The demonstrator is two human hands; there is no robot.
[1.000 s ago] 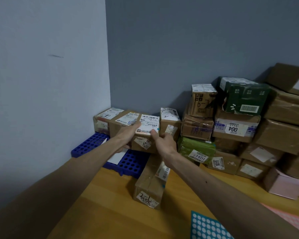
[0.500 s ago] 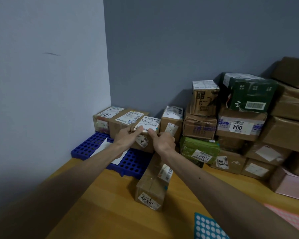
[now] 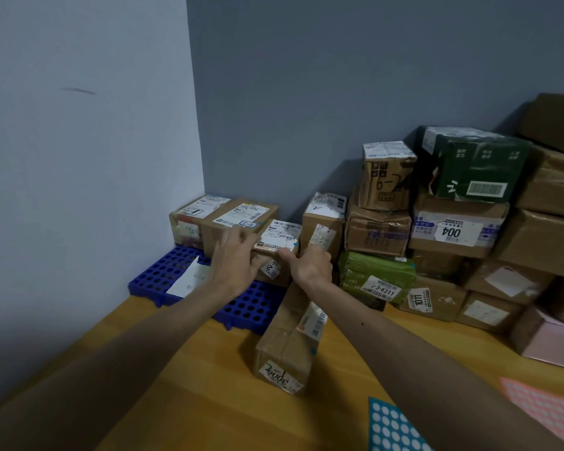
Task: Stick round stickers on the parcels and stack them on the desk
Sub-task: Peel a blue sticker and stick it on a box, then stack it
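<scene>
The bottom edge cuts the blue sticker sheet (image 3: 394, 428), the right edge the pink sheet (image 3: 549, 410). My left hand (image 3: 238, 255) blurs over a corner of the small parcel (image 3: 282, 237); the fingers of my right hand (image 3: 310, 266) curl out of sight. I can't read its print.

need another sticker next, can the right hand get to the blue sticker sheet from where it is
Probably yes. The blue sticker sheet lies uncovered on the desk beside the right forearm, nothing between. The right hand only has to leave the small parcel first.
</scene>
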